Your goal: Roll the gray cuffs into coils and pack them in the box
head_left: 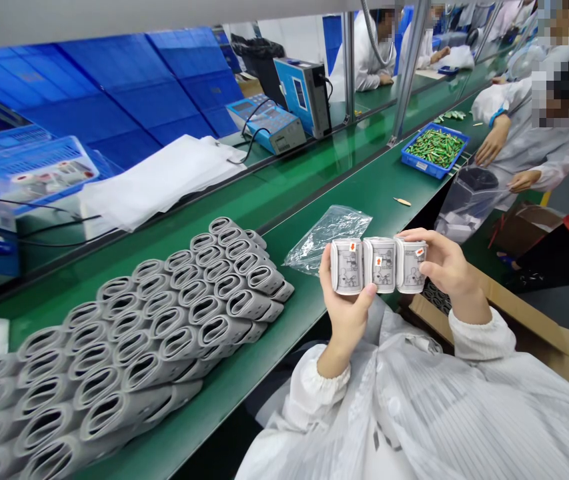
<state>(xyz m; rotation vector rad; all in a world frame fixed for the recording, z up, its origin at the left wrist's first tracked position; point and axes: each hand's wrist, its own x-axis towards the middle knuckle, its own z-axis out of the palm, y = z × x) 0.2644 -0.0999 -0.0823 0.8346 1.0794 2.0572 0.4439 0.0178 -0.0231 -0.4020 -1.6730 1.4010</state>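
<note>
Three rolled grey cuffs (380,267), printed with line drawings and small orange arrow stickers, stand side by side in a row above the table edge. My left hand (347,313) grips the row at its left end, with the thumb under the middle roll. At the other end my right hand (447,267) is closed around the rightmost roll, thumb on its printed face. Just behind the row, a transparent plastic bag (331,233) lies on the green table (359,193). To the left, many more rolled cuffs (164,323) are stacked in rows, open ends facing up toward me.
A blue tray (434,150) of green cylinders stands farther along the table, near a co-worker's hands (494,140). Blue instruments (269,123) and white sheets (164,173) sit across the belt. A cardboard box (509,313) with grey rolls is by my right arm.
</note>
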